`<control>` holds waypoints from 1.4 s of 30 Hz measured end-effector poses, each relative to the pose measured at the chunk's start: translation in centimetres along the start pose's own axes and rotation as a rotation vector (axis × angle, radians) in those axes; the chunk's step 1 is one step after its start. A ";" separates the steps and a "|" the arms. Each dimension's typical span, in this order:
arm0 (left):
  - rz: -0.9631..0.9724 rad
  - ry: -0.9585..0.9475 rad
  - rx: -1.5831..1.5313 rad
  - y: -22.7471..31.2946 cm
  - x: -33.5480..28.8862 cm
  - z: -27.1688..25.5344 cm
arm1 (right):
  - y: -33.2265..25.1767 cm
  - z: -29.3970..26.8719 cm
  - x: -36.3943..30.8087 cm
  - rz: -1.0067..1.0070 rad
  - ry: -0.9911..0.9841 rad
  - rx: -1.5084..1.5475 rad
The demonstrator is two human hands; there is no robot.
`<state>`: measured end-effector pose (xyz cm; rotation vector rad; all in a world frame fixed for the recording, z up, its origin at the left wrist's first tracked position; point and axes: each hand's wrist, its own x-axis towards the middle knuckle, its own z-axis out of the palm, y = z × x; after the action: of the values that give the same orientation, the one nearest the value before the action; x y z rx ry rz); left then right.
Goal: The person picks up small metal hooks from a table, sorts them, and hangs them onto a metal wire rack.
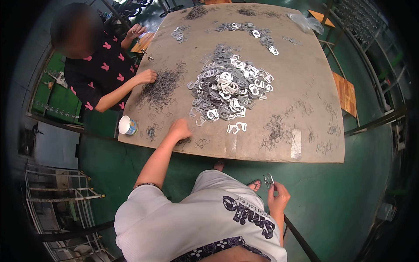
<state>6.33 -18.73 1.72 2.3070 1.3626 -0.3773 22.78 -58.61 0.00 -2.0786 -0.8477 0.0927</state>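
Observation:
My left hand (180,129) is over the near edge of the table, fingers curled down beside a small clump of thin dark wire pieces (184,142). Whatever lies between those fingers is too small to make out. In front of my body, off the table's near edge, my right hand (279,199) pinches a flat metal hook (269,179), perhaps more than one. A large heap of similar silver-grey hooks (227,87) covers the middle of the table. A few loose hooks (236,127) lie at its near side.
Across the left corner, a co-worker's hand (148,76) touches a wide pile of wire pieces (162,87). A paper cup (128,125) stands at the left edge. More wire pieces (276,131) are scattered on the right. Wooden stools (345,94) flank the cardboard-covered table (305,56).

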 end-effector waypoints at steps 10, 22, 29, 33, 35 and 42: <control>0.250 0.186 -0.001 10.7 1.0 2.2 | 0.9 -1.1 1.9 -0.052 0.005 0.005; 1.304 0.169 0.171 39.1 0.8 14.2 | 1.3 -3.6 1.0 -0.007 0.137 -0.038; 1.830 0.327 0.292 39.7 4.0 15.9 | 1.9 -4.1 0.4 0.032 0.186 -0.007; 1.784 0.268 0.439 39.7 4.0 15.4 | 2.0 -4.6 0.4 0.041 0.174 -0.015; 1.780 0.229 0.559 39.9 3.9 15.0 | 2.0 -4.8 0.6 0.034 0.173 -0.015; 1.544 0.061 0.428 41.9 3.5 14.4 | 2.1 -4.6 0.9 0.010 0.170 -0.036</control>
<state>44.53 -40.94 -2.87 2.8988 -0.7641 -0.0505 26.20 -62.14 1.52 -2.0903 -0.7404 -0.0939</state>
